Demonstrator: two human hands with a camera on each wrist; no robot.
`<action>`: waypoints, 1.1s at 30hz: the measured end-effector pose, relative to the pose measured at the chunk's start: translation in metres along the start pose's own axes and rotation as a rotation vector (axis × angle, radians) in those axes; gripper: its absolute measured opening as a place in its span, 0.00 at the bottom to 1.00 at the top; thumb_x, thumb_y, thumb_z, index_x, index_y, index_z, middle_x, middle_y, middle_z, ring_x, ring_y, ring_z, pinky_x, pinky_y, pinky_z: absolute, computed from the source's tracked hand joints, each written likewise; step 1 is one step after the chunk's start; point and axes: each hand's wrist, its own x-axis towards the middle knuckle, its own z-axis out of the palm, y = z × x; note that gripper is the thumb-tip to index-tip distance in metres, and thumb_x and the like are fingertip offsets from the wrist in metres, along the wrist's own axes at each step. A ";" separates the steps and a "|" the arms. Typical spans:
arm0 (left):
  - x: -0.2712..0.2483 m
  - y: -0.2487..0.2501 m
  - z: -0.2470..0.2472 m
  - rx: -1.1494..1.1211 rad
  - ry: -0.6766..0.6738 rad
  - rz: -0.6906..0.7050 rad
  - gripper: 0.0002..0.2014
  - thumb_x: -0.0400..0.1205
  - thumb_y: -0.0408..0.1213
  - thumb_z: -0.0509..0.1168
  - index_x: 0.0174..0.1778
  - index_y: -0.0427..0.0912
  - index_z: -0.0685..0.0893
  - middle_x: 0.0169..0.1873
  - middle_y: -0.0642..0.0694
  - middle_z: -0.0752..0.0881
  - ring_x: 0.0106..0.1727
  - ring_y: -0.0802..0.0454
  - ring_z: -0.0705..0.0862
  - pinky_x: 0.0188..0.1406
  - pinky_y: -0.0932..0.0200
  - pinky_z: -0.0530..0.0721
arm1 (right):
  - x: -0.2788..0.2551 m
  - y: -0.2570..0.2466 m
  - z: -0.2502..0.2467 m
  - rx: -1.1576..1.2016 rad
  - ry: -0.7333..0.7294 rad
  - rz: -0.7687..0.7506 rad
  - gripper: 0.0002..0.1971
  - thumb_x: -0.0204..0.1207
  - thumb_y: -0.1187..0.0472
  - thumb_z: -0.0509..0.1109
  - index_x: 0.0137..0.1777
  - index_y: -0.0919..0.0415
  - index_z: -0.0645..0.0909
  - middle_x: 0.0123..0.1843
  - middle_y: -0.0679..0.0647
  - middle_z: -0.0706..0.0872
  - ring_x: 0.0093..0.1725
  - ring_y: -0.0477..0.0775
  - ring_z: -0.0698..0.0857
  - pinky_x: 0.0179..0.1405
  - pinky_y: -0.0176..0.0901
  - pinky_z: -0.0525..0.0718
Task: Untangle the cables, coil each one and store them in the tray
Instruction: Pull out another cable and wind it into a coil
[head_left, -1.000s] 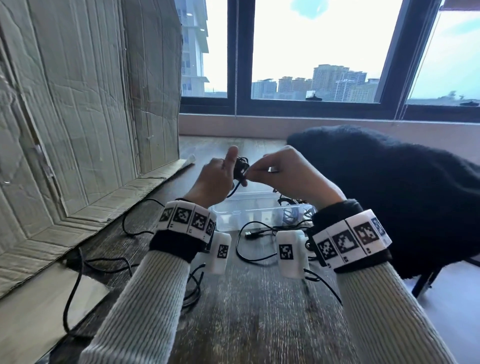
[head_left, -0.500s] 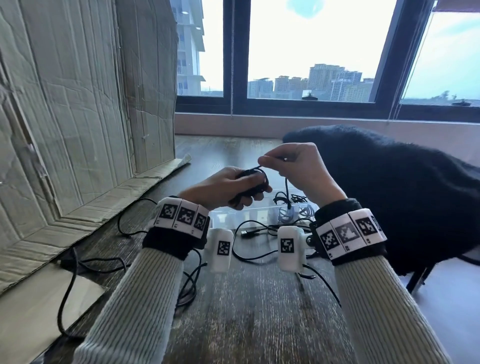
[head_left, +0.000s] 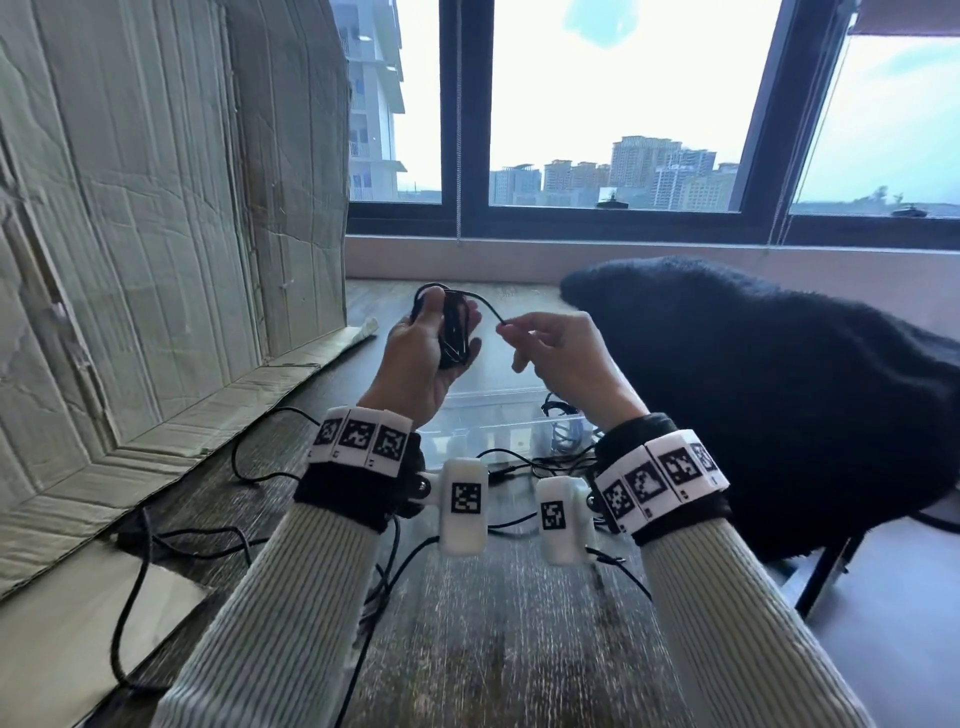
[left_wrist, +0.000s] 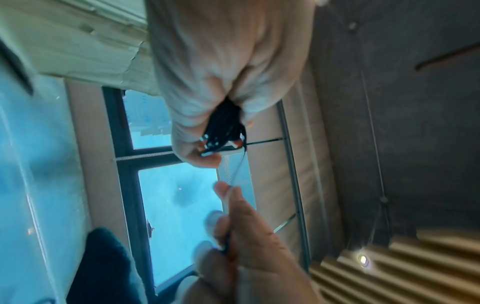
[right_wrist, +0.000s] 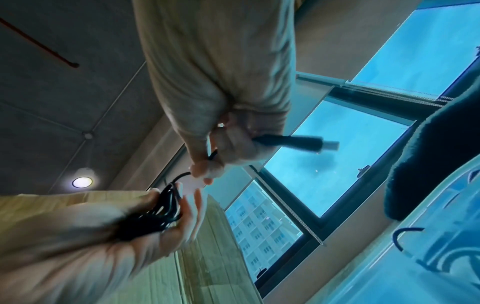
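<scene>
My left hand (head_left: 439, 332) is raised above the table, palm toward me, thumb and fingers curled round a coiled black cable (head_left: 453, 340). A short free length arcs from the top of the coil to my right hand (head_left: 506, 328), which pinches it between thumb and forefinger. In the right wrist view the cable's plug (right_wrist: 298, 142) sticks out past my right fingers, with the coil (right_wrist: 155, 214) below it. The left wrist view shows the coil (left_wrist: 223, 125) in my left palm. The clear plastic tray (head_left: 483, 415) stands on the table under my hands, with a coiled cable (head_left: 566, 434) in its right end.
Loose black cables (head_left: 249, 470) trail over the wooden table (head_left: 493, 623) on the left and in front of the tray. Large cardboard sheets (head_left: 156, 260) lean on the left. A black fleece garment (head_left: 753, 389) hangs over a chair on the right.
Both hands have risen from just above the tray. My left hand has turned palm toward me with the coil; my right hand has drawn the free end out to the right.
</scene>
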 end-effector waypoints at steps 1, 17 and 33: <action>0.002 0.000 -0.001 -0.067 0.005 -0.013 0.16 0.88 0.46 0.52 0.54 0.38 0.78 0.51 0.41 0.87 0.57 0.47 0.86 0.53 0.46 0.85 | -0.001 -0.001 0.005 -0.038 -0.030 -0.013 0.11 0.81 0.57 0.68 0.57 0.58 0.88 0.28 0.49 0.86 0.16 0.38 0.72 0.18 0.27 0.69; 0.014 -0.007 -0.030 0.839 -0.027 0.628 0.15 0.89 0.41 0.50 0.62 0.40 0.79 0.29 0.53 0.78 0.30 0.62 0.78 0.32 0.60 0.76 | -0.024 -0.055 0.005 -0.531 -0.425 -0.304 0.09 0.76 0.64 0.71 0.51 0.55 0.91 0.39 0.47 0.89 0.33 0.42 0.80 0.34 0.25 0.72; -0.016 -0.005 -0.008 0.929 -0.413 0.049 0.46 0.83 0.58 0.24 0.51 0.32 0.86 0.27 0.48 0.88 0.21 0.62 0.81 0.17 0.72 0.70 | -0.012 -0.039 -0.007 -0.147 0.011 -0.279 0.07 0.59 0.59 0.86 0.35 0.57 0.92 0.37 0.48 0.88 0.33 0.43 0.84 0.35 0.38 0.83</action>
